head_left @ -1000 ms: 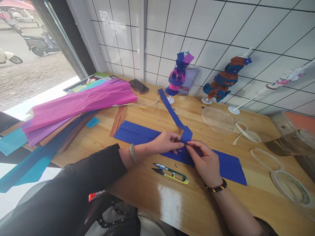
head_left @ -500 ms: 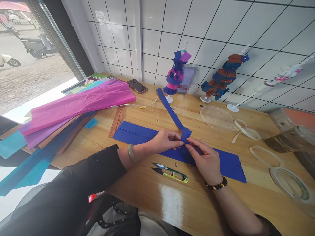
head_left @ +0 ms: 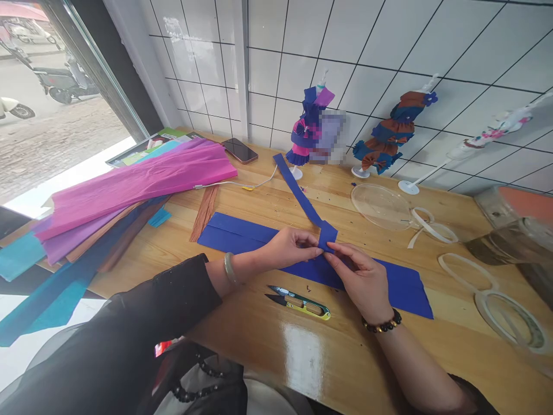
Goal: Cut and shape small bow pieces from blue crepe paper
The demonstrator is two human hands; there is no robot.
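Note:
A narrow strip of blue crepe paper [head_left: 299,193] runs from the back of the table to my fingers, its near end folded over. My left hand [head_left: 298,245] pinches the left side of that end between thumb and fingers. From the right, my right hand [head_left: 358,274] pinches the same end, the fingertips of both hands almost meeting. Beneath them lies a wide sheet of blue crepe paper [head_left: 406,288], partly covered by my hands. Thread snips [head_left: 299,302] with a yellow and dark green handle rest just in front of it.
Pink crepe paper [head_left: 142,173] tops a pile of coloured sheets at left. A phone [head_left: 239,150] and white cable [head_left: 235,184] lie behind. Paper-decorated stands [head_left: 306,129] line the tiled wall. A clear disc [head_left: 380,207] and tape rolls [head_left: 512,323] sit at right.
Both hands stay nearly in place, still pinching the strip. Its folded end stands slightly more open above my fingertips. The view has shifted very slightly.

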